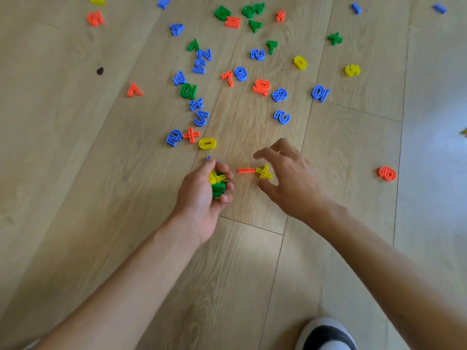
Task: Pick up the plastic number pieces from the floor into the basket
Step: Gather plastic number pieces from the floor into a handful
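Going for the yellow plus sign next

Head cam: my left hand [202, 195] is curled shut around a small stack of yellow and green pieces [216, 181], and my right hand [285, 178] is spread open right over the yellow plus [264, 172], thumb and fingers either side of it. I'd pinch it by the arms, then grab the orange minus [246, 170] touching it. Basket's not in shot; most pieces are on the floor [101, 173].
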A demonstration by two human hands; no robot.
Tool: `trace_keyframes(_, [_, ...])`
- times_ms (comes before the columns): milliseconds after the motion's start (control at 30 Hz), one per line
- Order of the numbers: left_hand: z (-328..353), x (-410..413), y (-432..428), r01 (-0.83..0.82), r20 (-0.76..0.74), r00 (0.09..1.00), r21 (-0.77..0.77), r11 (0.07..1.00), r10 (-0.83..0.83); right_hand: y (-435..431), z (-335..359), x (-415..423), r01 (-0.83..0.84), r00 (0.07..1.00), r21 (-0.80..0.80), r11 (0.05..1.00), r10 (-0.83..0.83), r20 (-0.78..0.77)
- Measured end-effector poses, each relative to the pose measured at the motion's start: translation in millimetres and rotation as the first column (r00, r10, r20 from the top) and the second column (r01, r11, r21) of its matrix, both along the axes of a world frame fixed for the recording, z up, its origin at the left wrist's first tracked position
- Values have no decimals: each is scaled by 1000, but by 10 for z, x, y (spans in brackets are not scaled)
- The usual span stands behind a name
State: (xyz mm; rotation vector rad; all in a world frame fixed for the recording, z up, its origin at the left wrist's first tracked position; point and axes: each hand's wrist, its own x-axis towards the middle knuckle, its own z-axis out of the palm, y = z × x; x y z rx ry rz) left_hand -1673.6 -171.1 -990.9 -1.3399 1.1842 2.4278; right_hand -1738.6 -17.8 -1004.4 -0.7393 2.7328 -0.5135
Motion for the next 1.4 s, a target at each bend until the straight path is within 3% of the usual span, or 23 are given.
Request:
trace_keyframes(100, [4,47,-60,-14,-19,1000,-16,1000,14,-140,-88,15,-57,998,80,995,60,-33])
trace_keyframes(367, [-7,107,-106,-29,-6,1000,-22,999,28,-237,-265,72,-66,993,-1,998,65,-99])
trace_keyframes(500, [-3,109,-106,-6,16,1000,29,1000,5,-260,15,39,33,998,-351,936,-50,-38])
trace_keyframes(600, [37,97,-107,-7,-60,998,171,985,17,-406,336,113,-60,995,-537,841,92,33])
trace_keyframes(733, [91,104,-148,17,-191,980,370,929,59,-555,364,271,-306,952,-424,852,288,-106])
trace_keyframes(833, [83,112,-210,30,-204,977,418,908,61,-565,354,268,-351,936,-399,847,327,-128])
trace_keyframes(900, [49,115,-247,34,-206,977,393,919,52,-575,402,277,-326,941,-466,823,332,-71])
trace_keyframes(1000, [12,129,-318,-25,-173,980,384,923,98,-532,405,216,-127,989,-582,803,145,-17])
trace_keyframes(1100, [-17,143,-453,-96,-139,977,402,911,164,-455,237,140,-18,1000,-475,880,27,11])
trace_keyframes(1233, [-85,175,-622,-191,-115,956,448,874,268,-501,-19,277,-184,982,-120,975,186,4])
trace_keyframes(1300, [-96,180,-670,-222,-115,950,408,886,291,-547,-99,326,-255,966,1,967,255,-40])
trace_keyframes(1400, [-85,177,-693,-200,-90,970,239,950,227,-610,-151,352,-281,956,55,958,284,-75])
